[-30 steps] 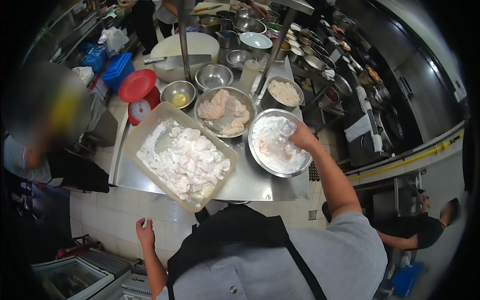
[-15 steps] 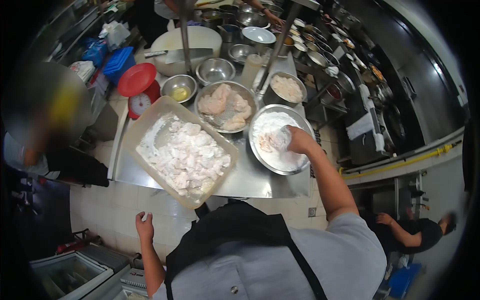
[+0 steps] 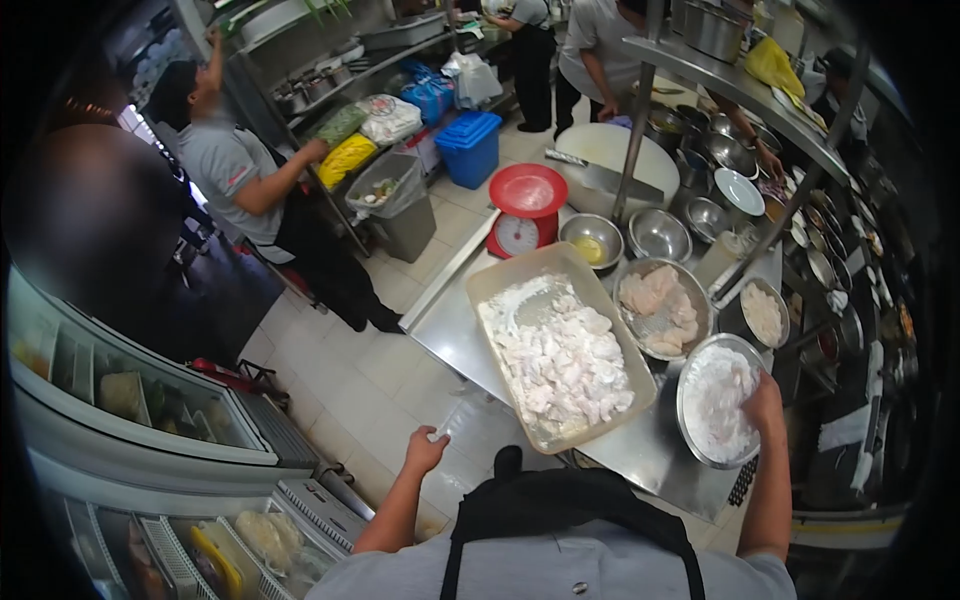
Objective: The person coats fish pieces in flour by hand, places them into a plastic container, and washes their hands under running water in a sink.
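My right hand [image 3: 764, 405] reaches over the right rim of a steel bowl of white flour [image 3: 715, 395]. Its fingertips are down at the flour and hidden, so their grip does not show. Left of that bowl stands a large plastic tub [image 3: 640, 358] holding many flour-coated chicken pieces [image 3: 575, 365]. Behind the flour, raw chicken [image 3: 660, 305] lies in a steel bowl [image 3: 705, 325]. My left hand [image 3: 427, 450] hangs in the air over the floor, left of the tub, empty, with loosely bent fingers apart.
A red kitchen scale [image 3: 518, 232], small steel bowls [image 3: 660, 235] and a large cleaver [image 3: 610, 180] on a round white board are behind the tub. A person [image 3: 245, 180] stands at shelves on the left. Glass-topped freezers [image 3: 150, 390] flank my left side.
The view has swung left, so the table appears farther right and the freezers and shelves show more. My right hand has shifted to the flour bowl's right side. My left hand stays empty.
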Motion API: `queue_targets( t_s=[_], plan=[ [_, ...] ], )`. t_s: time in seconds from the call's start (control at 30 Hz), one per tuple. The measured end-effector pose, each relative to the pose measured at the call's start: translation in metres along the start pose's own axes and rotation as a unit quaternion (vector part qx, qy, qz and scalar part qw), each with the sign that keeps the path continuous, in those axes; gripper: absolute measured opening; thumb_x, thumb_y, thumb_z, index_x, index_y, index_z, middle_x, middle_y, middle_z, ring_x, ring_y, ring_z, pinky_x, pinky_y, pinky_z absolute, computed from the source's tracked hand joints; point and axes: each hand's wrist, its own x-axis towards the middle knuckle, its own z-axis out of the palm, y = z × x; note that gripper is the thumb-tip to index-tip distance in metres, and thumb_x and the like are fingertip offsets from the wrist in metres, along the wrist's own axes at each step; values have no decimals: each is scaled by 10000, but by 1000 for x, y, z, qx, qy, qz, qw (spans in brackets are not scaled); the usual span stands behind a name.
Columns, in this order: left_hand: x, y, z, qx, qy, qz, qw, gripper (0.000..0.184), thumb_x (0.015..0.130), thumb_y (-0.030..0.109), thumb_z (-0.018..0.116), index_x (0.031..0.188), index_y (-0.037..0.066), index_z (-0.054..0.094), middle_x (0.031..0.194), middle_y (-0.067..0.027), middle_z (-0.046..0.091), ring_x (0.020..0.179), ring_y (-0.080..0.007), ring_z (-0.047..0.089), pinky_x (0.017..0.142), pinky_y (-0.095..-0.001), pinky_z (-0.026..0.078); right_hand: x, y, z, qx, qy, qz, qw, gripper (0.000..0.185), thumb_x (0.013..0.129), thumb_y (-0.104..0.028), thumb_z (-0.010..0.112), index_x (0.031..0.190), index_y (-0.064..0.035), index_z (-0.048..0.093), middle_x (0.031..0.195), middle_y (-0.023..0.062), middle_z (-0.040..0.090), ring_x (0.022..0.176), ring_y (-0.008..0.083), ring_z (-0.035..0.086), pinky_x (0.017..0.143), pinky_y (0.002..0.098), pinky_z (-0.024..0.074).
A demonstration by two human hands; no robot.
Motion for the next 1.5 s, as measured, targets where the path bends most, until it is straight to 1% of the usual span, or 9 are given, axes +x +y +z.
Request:
queue_targets(
  t_s=[0.23, 0.47, 0.6, 0.8, 0.97, 1.17, 1.3, 1.4, 1.5],
  plan=[
    [0, 16, -3, 10, -17, -20, 1000, 510, 741, 366, 706, 1062, -16, 604, 1114, -261, 574, 1071, -380, 545, 923, -402, 444, -24, -20, 66, -274, 8, -116, 955, 731, 582, -41, 695, 1271, 20, 459, 1254, 293, 488, 1114, 378, 538, 936, 371, 455],
    [7, 7, -4, 10, -29, -6, 1000, 497, 743, 338, 709, 1070, -20, 599, 1114, -263, 575, 1062, -381, 550, 915, -406, 446, 6, -2, 20, 126, 24, 28, 991, 568, 605, 35, 614, 1165, 81, 533, 1077, 251, 618, 1042, 365, 589, 885, 345, 471],
    [-3, 7, -7, 8, -12, -19, 1000, 499, 734, 317, 716, 1051, -48, 593, 1060, -261, 603, 1019, -384, 574, 889, -409, 457, 10, 20, 8, -20, 122, -22, 992, 656, 585, 38, 650, 1225, 56, 505, 1082, 245, 620, 1036, 349, 599, 892, 339, 468],
    [-1, 30, 6, 9, -58, -14, 998, 492, 756, 307, 700, 1092, -34, 585, 1093, -231, 613, 1051, -341, 577, 899, -385, 453, 10, -23, 76, -249, -30, -21, 968, 911, 562, -312, 811, 1360, -126, 411, 1466, 261, 206, 1305, 430, 308, 1038, 424, 363],
    [5, 27, 14, 21, -71, 3, 997, 481, 759, 285, 700, 1098, -37, 585, 1091, -235, 614, 1046, -339, 580, 898, -386, 454, 23, -10, 64, -177, 70, -51, 980, 457, 665, -23, 562, 1114, -87, 620, 1198, 210, 535, 1047, 397, 549, 881, 410, 477],
    [-3, -4, 9, 6, -37, -25, 999, 477, 736, 296, 715, 1047, -46, 597, 1057, -265, 610, 1018, -373, 581, 887, -405, 457, 5, 6, 14, 18, 38, -31, 999, 588, 667, -91, 644, 1238, -49, 511, 1277, 276, 471, 1131, 381, 522, 934, 362, 450],
    [-1, -9, 19, 15, -48, -10, 999, 466, 733, 288, 723, 1040, -42, 604, 1048, -260, 615, 1019, -373, 580, 889, -403, 456, -22, -9, 73, -270, 89, -21, 959, 633, 648, -189, 703, 1241, -78, 512, 1222, 271, 491, 1069, 439, 530, 912, 415, 462],
    [23, -42, 41, -15, -88, -29, 996, 452, 742, 272, 727, 1055, -31, 604, 1063, -244, 613, 1028, -364, 573, 907, -396, 440, 11, 13, 69, -174, 23, 55, 983, 726, 635, -197, 729, 1294, -45, 466, 1235, 288, 473, 1091, 428, 523, 918, 413, 452],
    [33, -58, 38, -35, -89, -17, 995, 411, 769, 240, 702, 1061, -30, 594, 1069, -205, 615, 1028, -316, 567, 900, -370, 432, 22, 28, 36, -47, 92, 8, 995, 488, 635, -45, 651, 1109, 44, 579, 979, 249, 636, 935, 342, 625, 823, 380, 492]
  ],
)
